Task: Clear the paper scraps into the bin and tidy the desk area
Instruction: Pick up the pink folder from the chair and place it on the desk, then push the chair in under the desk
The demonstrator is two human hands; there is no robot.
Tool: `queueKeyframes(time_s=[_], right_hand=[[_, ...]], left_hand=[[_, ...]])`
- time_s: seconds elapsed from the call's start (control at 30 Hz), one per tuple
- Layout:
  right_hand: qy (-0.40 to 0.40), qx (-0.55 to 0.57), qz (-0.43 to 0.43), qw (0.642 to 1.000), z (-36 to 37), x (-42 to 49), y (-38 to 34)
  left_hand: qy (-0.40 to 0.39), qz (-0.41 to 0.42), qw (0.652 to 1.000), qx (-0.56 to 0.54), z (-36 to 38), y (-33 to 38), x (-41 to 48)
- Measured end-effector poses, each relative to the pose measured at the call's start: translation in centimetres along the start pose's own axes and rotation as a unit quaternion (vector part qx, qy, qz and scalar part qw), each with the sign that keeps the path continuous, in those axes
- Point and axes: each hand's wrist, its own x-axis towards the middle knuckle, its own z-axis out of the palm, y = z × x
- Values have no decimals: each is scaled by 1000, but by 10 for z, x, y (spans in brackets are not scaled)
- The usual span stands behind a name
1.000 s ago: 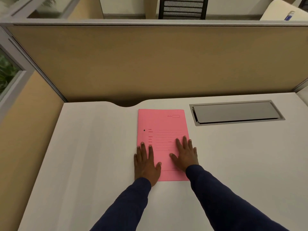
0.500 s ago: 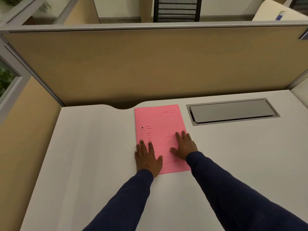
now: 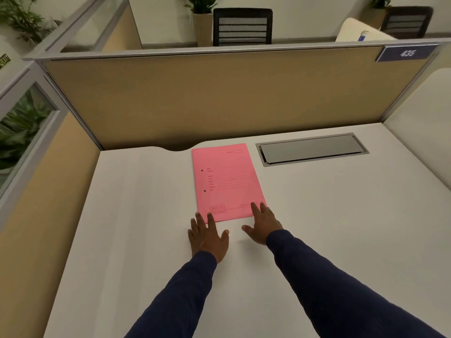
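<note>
Left grip (image 3: 207, 236) and right grip (image 3: 262, 224) lie flat, holding nothing, fingertips on the near edge of the pink folder (image 3: 227, 181); press evenly so it sits square on the surface (image 3: 317, 215)

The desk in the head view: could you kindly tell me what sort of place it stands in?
Most likely an open-plan office cubicle: the white desk is fenced by tan partition panels, a number plate reading 435 sits on the divider's corner, and a mesh-backed office chair stands beyond it.
</note>
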Motion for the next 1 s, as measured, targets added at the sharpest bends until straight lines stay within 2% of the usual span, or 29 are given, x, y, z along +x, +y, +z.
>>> queueKeyframes(time_s=[0.63,1.0], right_hand=[[26,19,-25,999,85,-310,68],[27,36,-25,999,119,-427,76]], left_hand=[[41,3,999,22,71,26,-301],[53,9,998,17,95,8,-426]])
